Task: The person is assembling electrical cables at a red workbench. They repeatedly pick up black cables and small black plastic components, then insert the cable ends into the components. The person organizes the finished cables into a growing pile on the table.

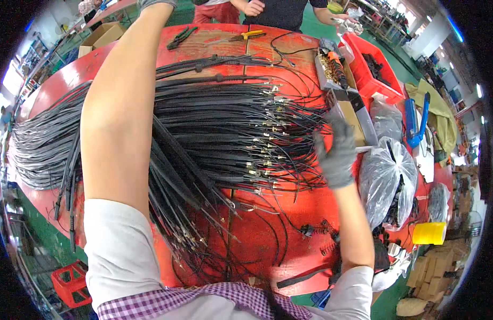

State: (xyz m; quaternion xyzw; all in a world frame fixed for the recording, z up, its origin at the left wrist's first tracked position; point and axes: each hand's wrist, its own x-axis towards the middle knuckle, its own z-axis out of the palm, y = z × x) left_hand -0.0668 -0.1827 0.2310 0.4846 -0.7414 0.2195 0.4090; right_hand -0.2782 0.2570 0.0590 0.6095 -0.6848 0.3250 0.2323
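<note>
My left arm stretches far across the table, and my left hand (157,2), in a grey glove, is cut off by the top edge, so its fingers are hidden. Slightly blurred, my right hand (336,154) in a dark grey glove hovers over the cable ends at the right, beside an open box (353,114). Its thumb stands apart from the fingers, and nothing shows in it. A big bundle of black cables (214,112) with small metal end fittings lies across the red table (49,106). A second bunch of cables (177,176) slants over it toward me.
Yellow-handled pliers (252,35) and a dark green-handled tool (181,37) lie at the far edge. To the right are a red bin (369,69), a clear plastic bag (388,176), a blue tool (417,120) and a yellow tape roll (429,233). Other people stand across the table.
</note>
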